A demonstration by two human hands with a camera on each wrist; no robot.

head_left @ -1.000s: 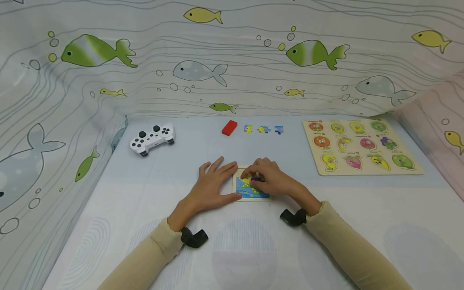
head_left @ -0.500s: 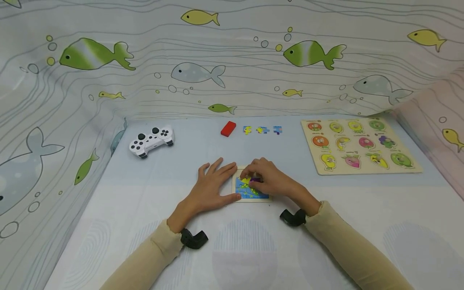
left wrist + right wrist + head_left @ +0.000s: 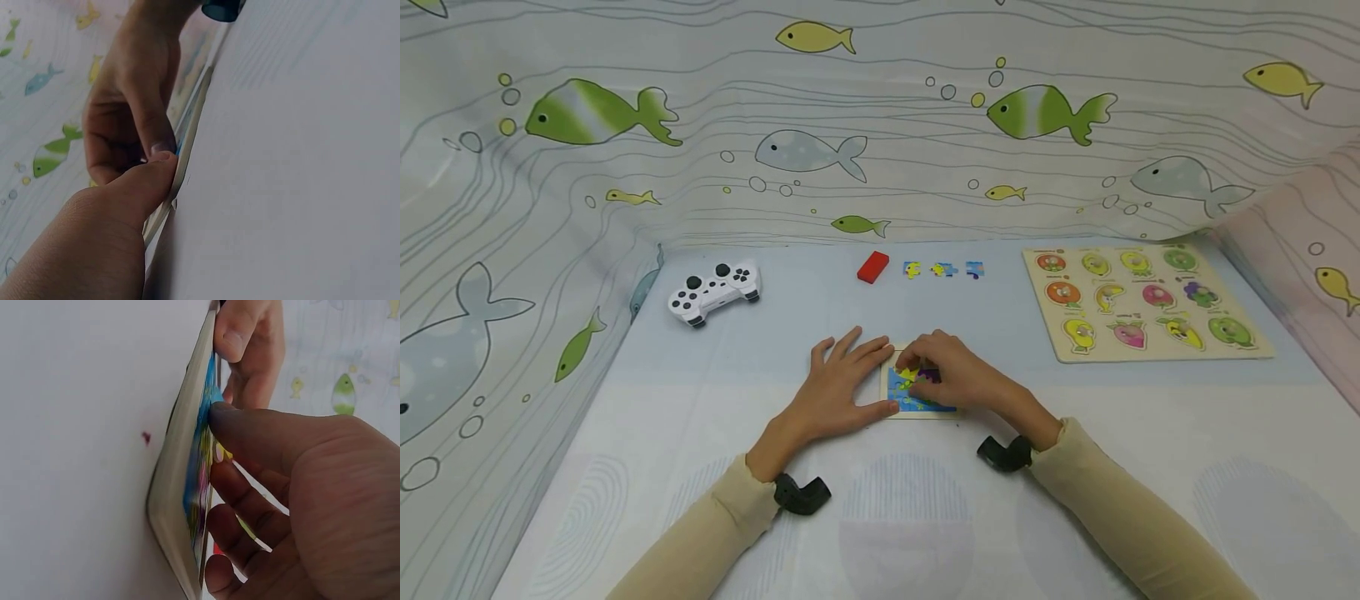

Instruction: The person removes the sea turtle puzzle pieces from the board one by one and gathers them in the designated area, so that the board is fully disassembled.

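Observation:
A small jigsaw puzzle (image 3: 901, 402) with a blue, yellow and purple picture sits in a pale wooden frame (image 3: 164, 506) on the table. My left hand (image 3: 838, 392) rests at its left side with the fingers spread, thumb and fingertips on the frame's edge. Over the picture, my right hand (image 3: 958, 375) bends its thumb and fingers down and pinches a puzzle piece (image 3: 224, 452); a yellow bit and a blue bit stand up by the thumb in the right wrist view. The hand hides the puzzle's upper right part.
Behind the puzzle lie a red block (image 3: 873, 267) and three loose puzzle pieces (image 3: 943, 269) in a row. A white game controller (image 3: 715, 292) is at the back left. A wooden fruit board (image 3: 1138, 350) lies to the right. Fish-print cloth (image 3: 917, 200) closes off the back.
My right thumb has shifted slightly left and toward me over the puzzle, and the right hand has lowered a little. My left hand keeps its place on the frame.

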